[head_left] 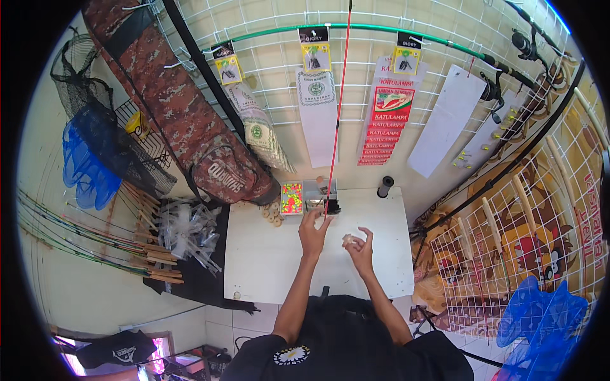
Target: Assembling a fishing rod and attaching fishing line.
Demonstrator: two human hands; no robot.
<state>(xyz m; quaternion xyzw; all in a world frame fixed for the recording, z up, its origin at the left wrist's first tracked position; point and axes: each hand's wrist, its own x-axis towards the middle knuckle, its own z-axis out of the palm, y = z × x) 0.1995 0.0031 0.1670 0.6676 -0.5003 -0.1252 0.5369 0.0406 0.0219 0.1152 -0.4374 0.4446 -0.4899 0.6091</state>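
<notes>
My left hand (311, 236) is over the white table, its fingers pinched around the lower end of a slender red-and-black fishing rod (340, 101). The rod rises from the fingertips, leaning slightly right, and runs past the top of the picture. A little to the right, my right hand (361, 253) holds a small pale, roundish piece (347, 240) in curled fingers, with the index finger lifted and bent. Its exact kind is too small to tell. The two hands are apart. Just beyond my left hand sits a grey compartment box (309, 185) with bright coloured beads (291, 198) in its left section.
The white table (267, 254) carries tan rings (272, 214) on its left and a dark cylinder (385, 186) at the back right. A wire grid (267, 54) behind holds hanging packets and a green rod (381, 28). A camouflage rod bag (171, 101) leans at left, near bundled rods (162, 257).
</notes>
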